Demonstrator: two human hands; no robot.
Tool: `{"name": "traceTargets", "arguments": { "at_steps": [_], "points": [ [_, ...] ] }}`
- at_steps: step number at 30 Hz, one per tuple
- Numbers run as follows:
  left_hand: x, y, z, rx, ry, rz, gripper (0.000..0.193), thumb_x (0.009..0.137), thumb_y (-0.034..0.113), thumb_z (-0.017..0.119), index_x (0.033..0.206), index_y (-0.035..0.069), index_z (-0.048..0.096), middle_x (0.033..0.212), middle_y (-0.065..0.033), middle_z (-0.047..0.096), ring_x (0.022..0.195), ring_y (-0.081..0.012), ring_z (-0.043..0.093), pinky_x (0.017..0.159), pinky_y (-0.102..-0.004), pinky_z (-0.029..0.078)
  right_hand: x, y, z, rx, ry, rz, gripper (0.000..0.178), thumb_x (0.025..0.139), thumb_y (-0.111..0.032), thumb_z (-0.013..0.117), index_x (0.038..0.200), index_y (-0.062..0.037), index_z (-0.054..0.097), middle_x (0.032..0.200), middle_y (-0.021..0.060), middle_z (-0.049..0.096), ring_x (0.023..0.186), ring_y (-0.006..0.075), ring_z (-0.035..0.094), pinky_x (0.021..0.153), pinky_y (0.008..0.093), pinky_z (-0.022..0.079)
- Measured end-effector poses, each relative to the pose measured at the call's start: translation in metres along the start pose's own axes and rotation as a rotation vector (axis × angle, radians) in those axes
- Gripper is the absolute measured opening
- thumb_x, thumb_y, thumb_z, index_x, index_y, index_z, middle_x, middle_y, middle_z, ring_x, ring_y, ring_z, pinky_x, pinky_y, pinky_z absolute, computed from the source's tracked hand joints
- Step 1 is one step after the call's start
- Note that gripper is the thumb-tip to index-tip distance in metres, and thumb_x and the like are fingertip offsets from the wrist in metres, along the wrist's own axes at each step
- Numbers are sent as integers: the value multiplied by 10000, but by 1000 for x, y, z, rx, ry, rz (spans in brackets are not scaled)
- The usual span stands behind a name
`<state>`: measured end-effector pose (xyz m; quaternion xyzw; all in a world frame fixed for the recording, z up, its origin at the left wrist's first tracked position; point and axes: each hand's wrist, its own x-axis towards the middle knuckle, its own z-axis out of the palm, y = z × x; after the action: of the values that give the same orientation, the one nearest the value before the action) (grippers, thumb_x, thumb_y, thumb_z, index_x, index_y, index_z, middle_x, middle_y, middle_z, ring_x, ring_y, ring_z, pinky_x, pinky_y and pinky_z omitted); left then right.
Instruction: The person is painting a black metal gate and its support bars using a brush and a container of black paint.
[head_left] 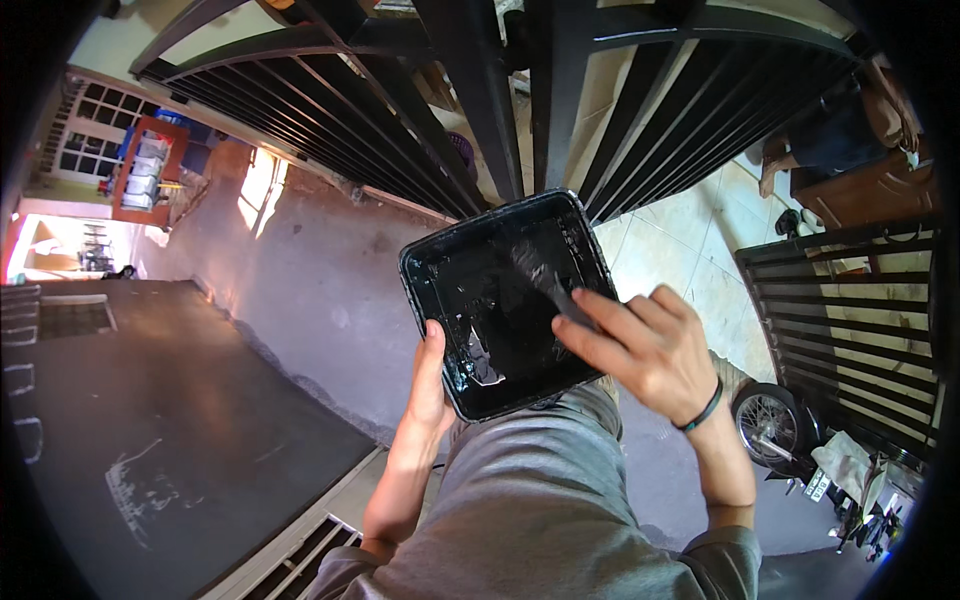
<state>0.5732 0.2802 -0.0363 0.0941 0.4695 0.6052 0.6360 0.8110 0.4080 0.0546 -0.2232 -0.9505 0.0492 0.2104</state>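
In front of my body I hold a black square paint tray with glossy black paint inside. My left hand grips its left side near the lower corner, thumb over the rim and the fingers hidden beneath. Above the tray, my right hand pinches the dark handle of a paintbrush between thumb and fingers. The brush head, slightly blurred, points up and left over the paint. Whether the bristles touch the paint is hard to tell.
Dark metal gate bars rise just beyond the tray. To the right stand another barred gate panel and a motorcycle wheel. A seated person's leg shows at upper right. A wooden shelf unit stands at far left.
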Motion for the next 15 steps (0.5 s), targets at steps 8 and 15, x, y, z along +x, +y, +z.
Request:
{"name": "traceTargets", "arguments": {
  "at_steps": [8, 15],
  "points": [
    [-15, -19, -13, -11, 41, 75, 732, 1059, 573, 515, 1500, -7, 442, 1402, -132, 607, 1254, -222, 622, 1068, -395, 522, 8, -39, 40, 307, 388, 449, 271, 846, -69, 799, 1114, -101, 774, 936, 99, 764, 721, 187, 727, 618, 296, 513],
    [-20, -17, -22, -32, 46, 134, 716, 1049, 550, 561, 1496, 5, 436, 1419, -117, 588, 1283, -208, 589, 1090, -388, 493, 24, -83, 59, 1162, 588, 1017, 252, 1029, -89, 662, 1233, 52, 705, 988, 152, 772, 686, 102, 697, 583, 232, 564]
  ]
}}
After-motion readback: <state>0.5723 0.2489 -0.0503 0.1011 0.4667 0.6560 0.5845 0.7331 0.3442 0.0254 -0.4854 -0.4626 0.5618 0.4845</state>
